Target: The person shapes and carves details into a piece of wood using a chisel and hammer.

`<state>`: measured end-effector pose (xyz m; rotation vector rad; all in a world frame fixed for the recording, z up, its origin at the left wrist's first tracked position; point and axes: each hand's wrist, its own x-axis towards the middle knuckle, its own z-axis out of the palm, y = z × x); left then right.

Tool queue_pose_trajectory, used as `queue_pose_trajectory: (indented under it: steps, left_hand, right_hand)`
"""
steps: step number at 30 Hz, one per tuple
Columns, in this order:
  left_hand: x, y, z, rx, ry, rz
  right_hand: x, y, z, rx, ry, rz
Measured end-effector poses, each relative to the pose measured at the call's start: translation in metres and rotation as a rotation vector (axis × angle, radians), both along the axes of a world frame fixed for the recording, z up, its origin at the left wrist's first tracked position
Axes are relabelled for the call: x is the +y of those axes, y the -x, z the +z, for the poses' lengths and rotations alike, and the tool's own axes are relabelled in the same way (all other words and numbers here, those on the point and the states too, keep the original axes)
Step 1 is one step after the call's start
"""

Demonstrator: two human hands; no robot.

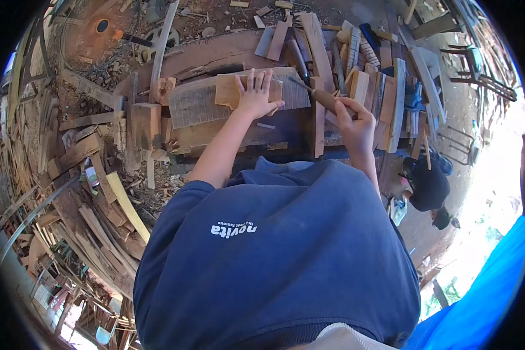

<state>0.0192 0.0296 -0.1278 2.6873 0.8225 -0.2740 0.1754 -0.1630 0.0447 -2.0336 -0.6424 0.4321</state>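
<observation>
My left hand (255, 96) lies with its fingers spread on a small light-brown wood block (226, 91), pressing from above. Under that block is a wider, greyish weathered board (189, 104), laid across the workbench. In my right hand (356, 119) is a wooden-handled chisel (324, 100), fingers wrapped round its handle. Its thin metal blade points left, over the right end of the grey board and close to the small block. An upright plank (319, 125) stands just below the blade.
Several offcuts and planks (398, 105) crowd the bench's right side. A squared timber block (146, 125) stands at left. Long wood strips (99, 233) and shavings cover the ground. Another person (429, 184) crouches at right, near a chair (478, 73). A blue tarp (478, 309) hangs lower right.
</observation>
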Motion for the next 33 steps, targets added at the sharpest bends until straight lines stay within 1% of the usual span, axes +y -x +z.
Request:
queue_pose_trajectory:
  steps: [1, 2, 4, 7, 11, 13, 14, 15, 16, 17, 19, 20, 22, 33]
  left_hand:
    - [0.0, -0.001, 0.002, 0.049, 0.021, 0.001]
    - [0.001, -0.001, 0.004, 0.039, 0.02, 0.005]
    - [0.001, 0.0, 0.003, 0.056, 0.026, -0.009]
    - [0.002, 0.001, 0.002, 0.061, 0.012, -0.017]
    - [0.002, 0.001, 0.002, 0.062, 0.019, -0.011]
    - [0.002, 0.001, 0.002, 0.079, 0.02, -0.015]
    - [0.002, 0.001, 0.002, 0.076, 0.021, -0.017]
    - [0.002, 0.001, 0.002, 0.079, 0.03, -0.013]
    - [0.002, 0.0, 0.002, 0.082, 0.039, -0.009]
    - [0.002, 0.0, 0.002, 0.08, 0.037, -0.013]
    - [0.002, 0.0, 0.003, 0.086, 0.028, -0.009]
    - [0.002, 0.0, 0.003, 0.084, 0.026, -0.013]
    - [0.003, 0.0, 0.005, 0.109, 0.057, -0.006]
    - [0.002, -0.002, 0.009, 0.14, 0.052, -0.006]
  right_hand:
    - [0.004, 0.002, 0.002, 0.015, -0.011, 0.016]
    - [0.008, 0.004, 0.006, 0.005, -0.011, 0.02]
    - [0.016, 0.008, 0.014, 0.088, 0.075, 0.016]
    - [0.023, 0.009, 0.016, 0.144, 0.128, -0.012]
    - [0.035, 0.013, 0.038, 0.035, 0.219, 0.025]
    - [0.045, 0.014, 0.054, -0.032, 0.276, 0.184]
    - [0.052, 0.014, 0.063, -0.034, 0.277, 0.181]
    - [0.061, 0.014, 0.073, -0.069, 0.389, 0.262]
    - [0.068, 0.014, 0.076, -0.103, 0.501, 0.342]
    - [0.074, 0.014, 0.074, -0.105, 0.5, 0.337]
    - [0.084, 0.016, 0.069, -0.111, 0.545, 0.475]
    - [0.086, 0.019, 0.07, -0.113, 0.544, 0.471]
    - [0.09, 0.023, 0.071, -0.2, 0.543, 0.478]
    - [0.093, 0.024, 0.074, -0.315, 0.454, 0.468]
